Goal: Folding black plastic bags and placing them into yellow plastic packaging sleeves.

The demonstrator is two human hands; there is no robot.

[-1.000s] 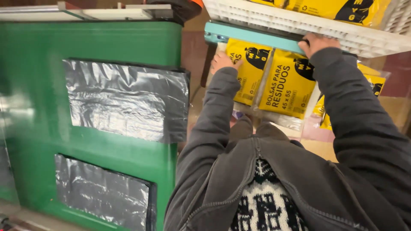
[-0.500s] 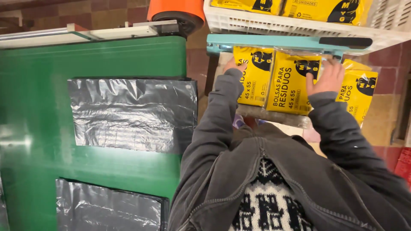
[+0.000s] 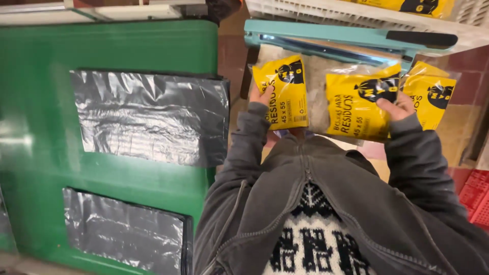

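My left hand (image 3: 261, 95) grips the left edge of a yellow packet (image 3: 286, 94) with a black emblem. Over on the other side, my right hand (image 3: 395, 107) holds a second yellow packet (image 3: 356, 107), and a third (image 3: 433, 99) lies just beyond it. All three appear to sit inside one clear plastic bag (image 3: 317, 81) stretched between both hands. The bag hangs just below the jaw of a teal heat sealer (image 3: 331, 35) with a black handle. I cannot tell whether the bag's top edge touches the sealer. My grey jacket sleeves fill the lower view.
A green table (image 3: 127, 46) stands at the left with two flat stacks of grey-black plastic bags, one upper (image 3: 147, 117) and one lower (image 3: 122, 234). A white slatted crate (image 3: 316, 12) holding more yellow packets sits above the sealer. A red crate (image 3: 476, 198) shows at the right edge.
Both hands have come down from the sealer and crate, drawing the yellow packets toward my body. The sealer's arm now lies fully above the packets.
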